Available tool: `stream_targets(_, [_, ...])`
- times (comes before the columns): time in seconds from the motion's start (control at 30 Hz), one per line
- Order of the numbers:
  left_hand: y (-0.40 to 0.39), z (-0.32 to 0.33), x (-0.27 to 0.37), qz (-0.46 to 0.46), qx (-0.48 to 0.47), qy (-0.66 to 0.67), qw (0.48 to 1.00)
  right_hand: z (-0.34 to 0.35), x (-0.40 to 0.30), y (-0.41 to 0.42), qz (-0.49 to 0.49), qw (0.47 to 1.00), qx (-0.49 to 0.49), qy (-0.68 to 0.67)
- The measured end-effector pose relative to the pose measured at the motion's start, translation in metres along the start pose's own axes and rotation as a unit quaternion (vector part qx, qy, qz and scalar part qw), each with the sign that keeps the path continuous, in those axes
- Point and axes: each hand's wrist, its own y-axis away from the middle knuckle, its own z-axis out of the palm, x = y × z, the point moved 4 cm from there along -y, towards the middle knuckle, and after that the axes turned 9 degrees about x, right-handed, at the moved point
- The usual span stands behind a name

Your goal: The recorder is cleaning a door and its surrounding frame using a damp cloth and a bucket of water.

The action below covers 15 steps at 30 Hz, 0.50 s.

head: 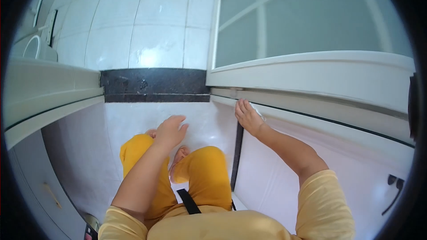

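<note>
My right hand (248, 116) lies against the white door frame (287, 111) on the right, low down near the floor. A white cloth (257, 110) shows along its far edge, pressed between the hand and the frame. My left hand (170, 132) hangs over my knees with its fingers apart and nothing in it. Beyond the hands, a dark stone threshold (155, 81) crosses the doorway. A white door with frosted glass panes (317, 23) stands swung inward at the upper right.
White floor tiles (160, 43) stretch past the threshold. The left door frame (56, 88) rises opposite. A grey cabinet (40, 180) with a gold handle is at the lower left. A dark object hangs on the right wall (363, 173).
</note>
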Motion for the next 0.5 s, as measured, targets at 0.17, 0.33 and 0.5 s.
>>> stream_targets(0.17, [0.060, -0.033, 0.010, 0.038, -0.076, -0.053, 0.995, -0.128, 0.087, 0.119, 0.049, 0.998, 0.024, 0.039])
stream_targets(0.33, [0.132, -0.086, 0.033, 0.165, -0.003, 0.037, 0.986, -0.254, 0.165, 0.248, 0.150, 0.983, 0.093, 0.047])
stream_targets(0.5, [0.166, -0.147, 0.049, -0.092, -0.096, -0.023, 0.991, -0.348, 0.225, 0.381, 0.297, 0.931, 0.189, 0.093])
